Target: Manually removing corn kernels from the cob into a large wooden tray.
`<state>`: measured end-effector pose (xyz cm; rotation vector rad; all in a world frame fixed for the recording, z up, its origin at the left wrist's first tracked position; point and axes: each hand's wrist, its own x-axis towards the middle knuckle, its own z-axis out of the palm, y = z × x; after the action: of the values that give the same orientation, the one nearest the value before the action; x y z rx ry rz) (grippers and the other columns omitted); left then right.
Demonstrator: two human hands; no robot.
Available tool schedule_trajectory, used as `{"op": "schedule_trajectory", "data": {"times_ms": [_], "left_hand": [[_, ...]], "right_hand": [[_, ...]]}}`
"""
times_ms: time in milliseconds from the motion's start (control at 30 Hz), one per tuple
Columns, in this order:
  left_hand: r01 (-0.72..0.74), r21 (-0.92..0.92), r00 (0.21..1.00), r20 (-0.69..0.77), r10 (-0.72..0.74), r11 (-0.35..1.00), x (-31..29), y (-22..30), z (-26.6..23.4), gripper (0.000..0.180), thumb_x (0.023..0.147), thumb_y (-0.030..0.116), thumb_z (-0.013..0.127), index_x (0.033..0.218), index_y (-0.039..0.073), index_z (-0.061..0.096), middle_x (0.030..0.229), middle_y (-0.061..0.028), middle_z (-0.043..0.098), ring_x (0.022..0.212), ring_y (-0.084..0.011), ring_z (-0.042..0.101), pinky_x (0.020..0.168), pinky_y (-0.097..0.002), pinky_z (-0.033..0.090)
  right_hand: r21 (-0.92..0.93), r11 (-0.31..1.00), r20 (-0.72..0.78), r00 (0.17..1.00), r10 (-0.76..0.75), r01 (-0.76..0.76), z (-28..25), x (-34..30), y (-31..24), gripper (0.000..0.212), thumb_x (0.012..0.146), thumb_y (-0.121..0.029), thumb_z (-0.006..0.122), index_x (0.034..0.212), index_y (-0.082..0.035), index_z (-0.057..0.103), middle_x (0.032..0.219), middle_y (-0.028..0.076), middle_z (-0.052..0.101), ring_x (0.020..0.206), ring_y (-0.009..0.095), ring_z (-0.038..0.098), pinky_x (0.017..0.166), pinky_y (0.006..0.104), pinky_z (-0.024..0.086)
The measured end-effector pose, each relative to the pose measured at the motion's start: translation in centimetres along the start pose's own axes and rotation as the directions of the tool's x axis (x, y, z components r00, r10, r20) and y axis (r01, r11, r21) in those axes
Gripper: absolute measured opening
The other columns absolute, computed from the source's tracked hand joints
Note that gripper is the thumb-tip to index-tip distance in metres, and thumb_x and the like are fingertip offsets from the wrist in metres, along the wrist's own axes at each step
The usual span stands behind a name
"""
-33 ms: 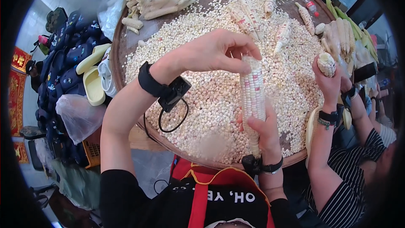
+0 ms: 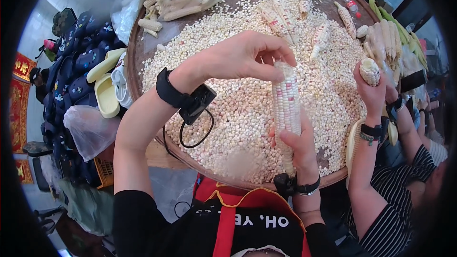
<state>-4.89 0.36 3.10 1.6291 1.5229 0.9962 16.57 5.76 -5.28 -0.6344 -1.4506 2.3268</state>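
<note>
An ear of corn (image 2: 287, 97) with pale kernels and a few pink ones stands upright over the heap of loose kernels (image 2: 238, 119). My right hand (image 2: 302, 145) is wrapped round its lower part, thumb across the front. At the upper end, my left hand (image 2: 247, 59) presses its thumb against the rim of the ear, with its fingers curled over the top. Some of those fingertips are hidden behind the ear. Beyond my hands, several partly stripped ears (image 2: 320, 40) lie on the kernels.
The large round brown tray (image 2: 134, 69) holds the kernels. At its far left rest bare cobs (image 2: 183, 12) on plastic. A co-worker's hand (image 2: 371, 90) grips another ear at the right. More ears (image 2: 385, 40) lie at the right rim, near a small bottle (image 2: 352, 7). Yellow slippers (image 2: 107, 95) hang left.
</note>
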Motion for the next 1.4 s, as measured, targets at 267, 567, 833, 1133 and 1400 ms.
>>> {"op": "schedule_trajectory", "data": {"times_ms": [267,567,833,1133,1400], "left_hand": [[0.016,-0.033,1.0,0.004,-0.016,0.999,-0.2,-0.7,0.2,0.019,0.082,0.012,0.062,0.099,0.003,0.06,0.086,0.0012,0.06,0.078,-0.0044,0.053,0.066,-0.0196,0.043],[-0.083,0.054,0.996,0.033,0.081,0.995,-0.3,-0.1,0.2,0.02,0.08,0.01,0.064,0.098,0.002,0.06,0.085,0.0,0.059,0.075,-0.0044,0.052,0.067,-0.0196,0.046],[-0.021,0.054,0.995,0.103,0.015,0.998,-0.2,0.6,-0.4,0.016,0.079,0.01,0.063,0.092,0.002,0.059,0.072,0.0022,0.054,0.065,-0.0021,0.049,0.057,-0.0173,0.042],[-0.008,0.082,1.0,0.014,0.007,0.997,-1.0,-0.5,0.6,0.014,0.076,0.007,0.057,0.088,0.003,0.058,0.063,0.0021,0.053,0.057,-0.0023,0.048,0.051,-0.0183,0.039],[-0.11,0.278,0.979,-0.137,0.152,0.954,-0.5,-2.3,2.1,0.013,0.074,0.002,0.054,0.085,0.002,0.06,0.065,-0.0036,0.058,0.055,-0.0069,0.053,0.051,-0.0218,0.043]], "right_hand": [[0.013,0.999,0.031,0.998,-0.046,0.045,-0.1,0.1,0.1,0.065,0.074,-0.006,0.064,0.131,0.002,0.033,0.112,0.007,0.05,0.097,0.012,0.05,0.083,0.0258,0.041],[-0.021,0.998,0.051,0.997,-0.053,0.054,-0.2,-0.3,0.0,0.061,0.074,-0.006,0.065,0.128,0.001,0.036,0.106,0.005,0.053,0.091,0.009,0.051,0.08,0.0246,0.041],[-0.038,0.998,0.074,0.996,-0.045,0.047,-0.3,-0.1,0.0,0.065,0.074,-0.005,0.065,0.13,0.002,0.033,0.108,0.005,0.052,0.093,0.01,0.051,0.08,0.0244,0.042],[-0.035,0.998,0.058,0.997,-0.044,0.046,0.6,0.1,0.2,0.067,0.075,-0.004,0.064,0.132,0.002,0.03,0.11,0.006,0.051,0.094,0.01,0.05,0.08,0.0243,0.042],[0.123,0.99,0.046,0.997,0.061,-0.066,0.7,0.0,0.2,0.062,0.078,-0.003,0.06,0.132,0.0,0.029,0.107,0.004,0.05,0.09,0.008,0.05,0.079,0.0234,0.042]]}}
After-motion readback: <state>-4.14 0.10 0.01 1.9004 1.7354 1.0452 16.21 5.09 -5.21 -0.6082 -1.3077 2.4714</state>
